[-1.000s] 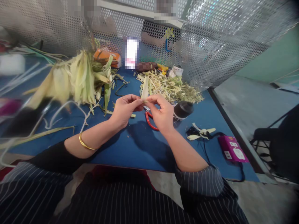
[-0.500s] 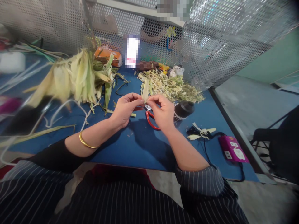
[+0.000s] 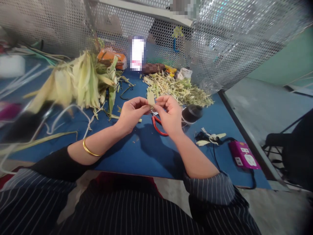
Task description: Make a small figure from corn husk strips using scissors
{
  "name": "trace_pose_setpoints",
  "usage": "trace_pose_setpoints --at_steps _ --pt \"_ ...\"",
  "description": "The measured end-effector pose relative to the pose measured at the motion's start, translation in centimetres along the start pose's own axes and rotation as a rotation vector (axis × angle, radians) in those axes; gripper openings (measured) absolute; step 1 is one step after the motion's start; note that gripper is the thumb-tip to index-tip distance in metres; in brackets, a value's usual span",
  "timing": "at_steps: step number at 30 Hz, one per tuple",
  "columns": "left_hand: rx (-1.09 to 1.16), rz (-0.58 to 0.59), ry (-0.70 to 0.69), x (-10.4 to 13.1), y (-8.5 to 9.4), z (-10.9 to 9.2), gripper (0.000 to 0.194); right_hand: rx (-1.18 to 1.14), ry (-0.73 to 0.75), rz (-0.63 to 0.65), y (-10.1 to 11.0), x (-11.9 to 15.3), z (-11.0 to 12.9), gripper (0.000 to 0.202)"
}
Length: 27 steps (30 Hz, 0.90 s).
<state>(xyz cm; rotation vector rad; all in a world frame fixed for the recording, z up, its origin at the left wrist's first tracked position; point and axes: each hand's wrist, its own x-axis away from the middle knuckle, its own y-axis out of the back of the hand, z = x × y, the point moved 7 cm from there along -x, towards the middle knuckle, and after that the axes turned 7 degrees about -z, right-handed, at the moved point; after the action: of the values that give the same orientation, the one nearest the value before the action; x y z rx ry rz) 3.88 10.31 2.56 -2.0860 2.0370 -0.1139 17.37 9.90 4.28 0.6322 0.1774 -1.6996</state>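
Blue covers the table (image 3: 137, 153), which is fenced at the back and right by a metal mesh screen (image 3: 227, 42). Both hands meet above its middle. The left hand (image 3: 130, 114) and the right hand (image 3: 168, 116) each pinch, with thumb and fingertips closed tight, the same short pale strip of corn husk (image 3: 151, 97); the strip stands upright between them, its top poking out just above the fingertips. A gold bangle (image 3: 89, 150) sits on the left wrist.

Just under the right hand lie red-handled scissors (image 3: 156, 125) flat on the table. At three o'clock from the hands, near the right hand, is a black spool (image 3: 192, 114) wound with pale thread. Farther out at four o'clock lie a few husk pieces (image 3: 211, 138) on a black cable, and beyond them a pink power strip (image 3: 243, 156).

At twelve o'clock, a heap of shredded husk scraps (image 3: 178, 89) lies against the screen. At ten o'clock a big pile of whole husks (image 3: 80, 80) spreads across the table, with an orange packet (image 3: 110, 58) behind it.
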Motion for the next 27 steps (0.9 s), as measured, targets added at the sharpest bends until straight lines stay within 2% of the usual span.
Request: trace_pose_setpoints --at_steps 7,11,15,18,20,27 --pt "-0.116 -0.002 -0.072 0.0 0.1 -0.3 0.017 0.004 -0.010 -0.031 0.3 -0.1 0.1 0.018" --pt "-0.067 -0.011 -0.002 -0.1 0.3 0.1 0.018 -0.027 0.009 0.004 0.2 -0.2 0.2 0.015" --pt "0.024 -0.019 0.096 -0.3 0.6 0.6 0.019 -0.017 0.116 0.079 0.3 -0.6 1.1 0.018" --pt "0.069 -0.010 0.146 -0.4 0.6 1.0 0.019 0.054 0.196 0.113 0.2 -0.6 1.9 0.009" --pt "0.084 0.001 0.162 -0.3 0.5 1.1 0.019 0.083 0.227 0.105 0.2 -0.6 2.2 0.003" --pt "0.097 0.029 0.193 -0.3 0.4 1.5 0.021 0.011 0.243 0.086 0.4 -0.6 1.9 0.007"
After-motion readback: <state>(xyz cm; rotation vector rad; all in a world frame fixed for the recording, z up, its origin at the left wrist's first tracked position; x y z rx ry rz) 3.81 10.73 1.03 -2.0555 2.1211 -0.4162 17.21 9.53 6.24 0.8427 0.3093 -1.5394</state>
